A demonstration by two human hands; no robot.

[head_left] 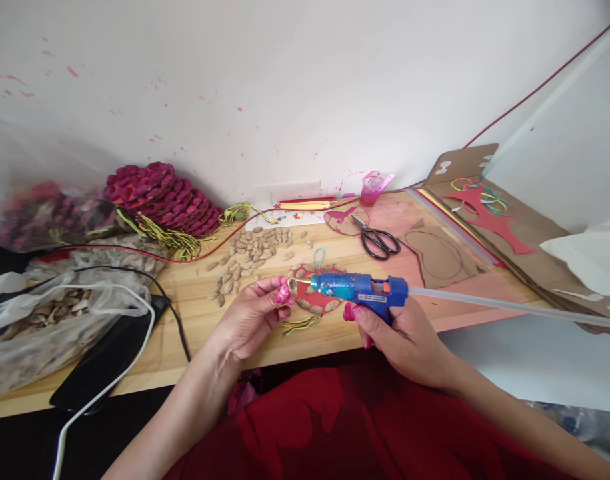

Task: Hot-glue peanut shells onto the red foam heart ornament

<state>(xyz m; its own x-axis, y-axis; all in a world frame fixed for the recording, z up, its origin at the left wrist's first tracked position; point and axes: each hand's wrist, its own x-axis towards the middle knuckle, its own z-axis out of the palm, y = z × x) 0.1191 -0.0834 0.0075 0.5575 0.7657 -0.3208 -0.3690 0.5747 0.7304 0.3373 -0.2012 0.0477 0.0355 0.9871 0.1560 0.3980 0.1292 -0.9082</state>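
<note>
My left hand (257,310) pinches a small tan shell (293,287) between thumb and fingers. My right hand (402,337) is wrapped round the handle of a blue glue gun (357,291), whose tip points left and meets the shell or stops very near it. A long clear glue stick (485,300) runs out of the gun's back to the right. Under the gun's front lies a round red piece (329,301), ringed with tan shells, with a blue loop (319,258) at its top and yellow-green strings (301,325) below.
Loose shells (259,248) spread behind my left hand. Black scissors (379,241) and cut cardboard (442,257) lie at right, near a pink cup (372,190). Magenta pieces (159,197) are stacked at back left. A plastic bag of shells (65,320) and cables occupy the left.
</note>
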